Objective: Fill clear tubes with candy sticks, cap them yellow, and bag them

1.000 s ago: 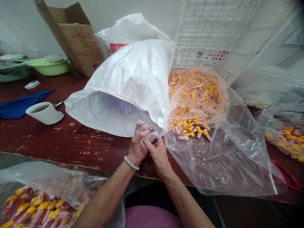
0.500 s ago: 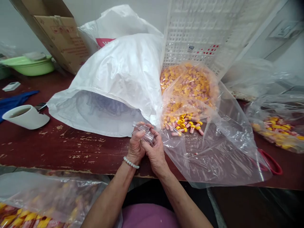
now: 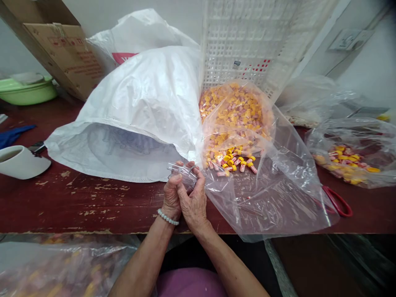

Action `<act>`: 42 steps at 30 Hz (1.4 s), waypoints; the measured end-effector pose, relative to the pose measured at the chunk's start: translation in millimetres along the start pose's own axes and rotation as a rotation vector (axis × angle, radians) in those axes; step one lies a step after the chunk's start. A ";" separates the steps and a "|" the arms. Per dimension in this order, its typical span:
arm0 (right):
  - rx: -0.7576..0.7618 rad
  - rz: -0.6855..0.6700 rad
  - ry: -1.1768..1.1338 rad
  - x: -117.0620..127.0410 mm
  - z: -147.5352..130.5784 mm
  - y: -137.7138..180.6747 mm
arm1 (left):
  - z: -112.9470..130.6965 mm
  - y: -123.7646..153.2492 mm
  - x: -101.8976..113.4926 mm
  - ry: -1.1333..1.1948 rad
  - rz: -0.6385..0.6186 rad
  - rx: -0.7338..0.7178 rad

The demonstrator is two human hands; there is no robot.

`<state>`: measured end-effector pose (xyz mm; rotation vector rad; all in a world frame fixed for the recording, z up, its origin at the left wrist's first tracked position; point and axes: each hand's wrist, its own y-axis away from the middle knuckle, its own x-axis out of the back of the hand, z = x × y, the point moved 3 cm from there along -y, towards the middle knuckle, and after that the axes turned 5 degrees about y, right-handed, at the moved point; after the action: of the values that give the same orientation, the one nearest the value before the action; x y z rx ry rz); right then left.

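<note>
clear tubes [image 3: 187,176], two-handed grip

far left: green basin [image 3: 29,94] on the red table [image 3: 108,210]; nearer the person, blue cloth [image 3: 14,135] and white cup [image 3: 26,165], dark liquid inside, cut by frame edge. cardboard box [image 3: 62,53] stands behind. next, white sack [image 3: 145,90] lies with mouth open toward the person; clear pieces inside, shapes indistinct.

centre: left hand [image 3: 172,196], pale bead bracelet [image 3: 168,217] at the wrist, closed on the tubes, thumb pressing from the near side. tubes sit between both hands, by the right end of the sack's mouth; count unreadable. right hand [image 3: 195,203] touches the left, fingers curled round the same bundle.

right: white crate [image 3: 247,33] stands upright; before it, clear plastic bag [image 3: 278,187], spread out, holding a heap of yellow-capped vials [image 3: 229,160]. red loop [image 3: 346,213] at the bag's right edge. beyond: second bag [image 3: 371,136], smaller batch of yellow-and-red pieces inside.
</note>
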<state>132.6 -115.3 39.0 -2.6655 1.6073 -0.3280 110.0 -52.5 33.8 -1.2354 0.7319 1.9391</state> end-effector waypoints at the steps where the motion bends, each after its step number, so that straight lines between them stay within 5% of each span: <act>1: 0.024 0.000 -0.023 0.0 1.9 -1.0 | -0.9 -0.5 0.3 -0.004 -0.006 0.003; 5: 0.086 -0.028 -0.155 1.2 9.1 -3.2 | -0.2 -1.9 0.8 -0.054 -0.028 0.025; 19: -0.130 -0.202 -0.504 13.1 8.8 1.2 | 22.8 -3.1 -11.3 0.033 -0.080 0.187; 25: -0.334 -0.222 -0.704 20.4 15.1 3.9 | 40.5 -14.7 -0.8 0.038 0.053 0.068; 29: -0.362 -0.223 -0.813 21.7 8.9 -1.5 | 27.6 -12.3 3.9 -0.103 0.117 0.066; 38: -0.439 -0.409 -0.953 27.3 1.3 -0.7 | 11.7 -0.3 -6.7 -0.283 -0.133 0.147; 42: -0.462 -0.494 -0.938 28.2 0.1 2.4 | 13.0 -1.0 -9.4 -0.378 -0.105 0.090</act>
<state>143.3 -141.2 43.4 -2.7291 0.7794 1.2405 106.8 -44.4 47.3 -0.8025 0.5398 1.9525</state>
